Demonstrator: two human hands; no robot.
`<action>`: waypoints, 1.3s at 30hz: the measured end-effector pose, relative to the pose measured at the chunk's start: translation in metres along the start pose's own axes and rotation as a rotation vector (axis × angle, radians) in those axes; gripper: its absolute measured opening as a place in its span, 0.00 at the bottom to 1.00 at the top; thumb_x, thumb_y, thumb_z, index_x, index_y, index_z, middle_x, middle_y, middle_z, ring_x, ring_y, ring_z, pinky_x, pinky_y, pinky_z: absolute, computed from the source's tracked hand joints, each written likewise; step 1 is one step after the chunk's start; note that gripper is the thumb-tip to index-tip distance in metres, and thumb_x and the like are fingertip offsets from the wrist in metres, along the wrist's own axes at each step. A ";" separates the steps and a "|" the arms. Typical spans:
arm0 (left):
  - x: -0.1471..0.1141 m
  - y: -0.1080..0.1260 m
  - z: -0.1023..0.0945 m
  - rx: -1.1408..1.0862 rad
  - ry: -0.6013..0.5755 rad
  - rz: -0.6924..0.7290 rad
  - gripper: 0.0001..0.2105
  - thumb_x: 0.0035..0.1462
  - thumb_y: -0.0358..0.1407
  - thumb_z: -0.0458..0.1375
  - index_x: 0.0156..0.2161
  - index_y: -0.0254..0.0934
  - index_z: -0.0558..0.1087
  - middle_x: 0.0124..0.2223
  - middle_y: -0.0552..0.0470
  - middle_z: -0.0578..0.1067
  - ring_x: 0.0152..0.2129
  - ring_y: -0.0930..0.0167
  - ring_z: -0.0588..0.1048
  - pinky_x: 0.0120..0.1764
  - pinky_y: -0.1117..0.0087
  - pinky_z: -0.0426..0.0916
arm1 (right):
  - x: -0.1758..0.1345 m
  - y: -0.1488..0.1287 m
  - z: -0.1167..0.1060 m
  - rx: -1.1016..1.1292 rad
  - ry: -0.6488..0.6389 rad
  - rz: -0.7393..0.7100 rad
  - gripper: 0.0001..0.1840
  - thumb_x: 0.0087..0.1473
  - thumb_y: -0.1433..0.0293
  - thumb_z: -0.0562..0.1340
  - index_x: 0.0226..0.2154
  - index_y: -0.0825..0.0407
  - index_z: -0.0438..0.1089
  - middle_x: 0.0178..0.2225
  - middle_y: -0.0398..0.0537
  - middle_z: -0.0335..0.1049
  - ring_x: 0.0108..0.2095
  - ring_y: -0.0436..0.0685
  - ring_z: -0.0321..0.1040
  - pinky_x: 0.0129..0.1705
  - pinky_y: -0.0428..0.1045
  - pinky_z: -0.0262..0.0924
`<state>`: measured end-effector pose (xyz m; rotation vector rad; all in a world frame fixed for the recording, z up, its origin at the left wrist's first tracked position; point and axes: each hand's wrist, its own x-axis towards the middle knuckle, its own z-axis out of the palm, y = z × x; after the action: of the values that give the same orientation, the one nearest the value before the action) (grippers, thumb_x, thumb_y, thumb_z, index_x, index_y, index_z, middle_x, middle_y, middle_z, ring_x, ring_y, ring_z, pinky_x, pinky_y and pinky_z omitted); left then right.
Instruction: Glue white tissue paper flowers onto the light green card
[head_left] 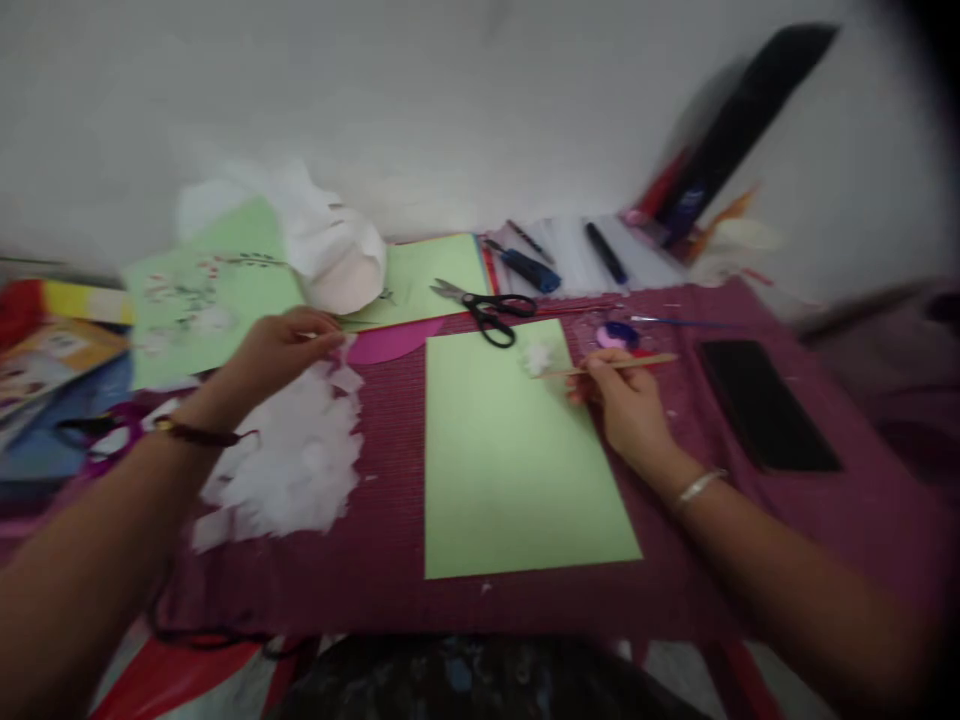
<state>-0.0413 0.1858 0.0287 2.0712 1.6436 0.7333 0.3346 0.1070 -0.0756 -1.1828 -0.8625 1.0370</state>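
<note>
Free room: green sheet (pixel 517 460), bare through its middle and lower part; strip of purple cloth (pixel 394 480) between it and the white paper pile (pixel 300 460). Obstructions: black scissors (pixel 471 299) over the sheet's top edge; right hand (pixel 630 405) and thin stick (pixel 660 359) at its upper right; dark phone (pixel 769 405) farther right. Behind the scissors, blue cutter (pixel 530 268); gap seemingly narrow, hard to judge from here.

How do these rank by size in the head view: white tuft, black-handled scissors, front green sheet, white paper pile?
1. Front green sheet
2. White paper pile
3. Black-handled scissors
4. White tuft
</note>
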 end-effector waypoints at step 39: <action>0.065 0.061 0.125 -0.796 -0.133 -0.076 0.05 0.46 0.31 0.66 0.28 0.33 0.73 0.25 0.54 0.72 0.20 0.79 0.65 0.25 0.74 0.57 | 0.000 0.003 -0.003 -0.309 -0.098 -0.176 0.08 0.58 0.61 0.60 0.32 0.47 0.66 0.29 0.41 0.73 0.26 0.50 0.68 0.31 0.48 0.64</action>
<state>0.0939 0.2369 -0.0224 1.4383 1.0882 0.9913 0.3366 0.1064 -0.0793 -1.2928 -1.2150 0.8426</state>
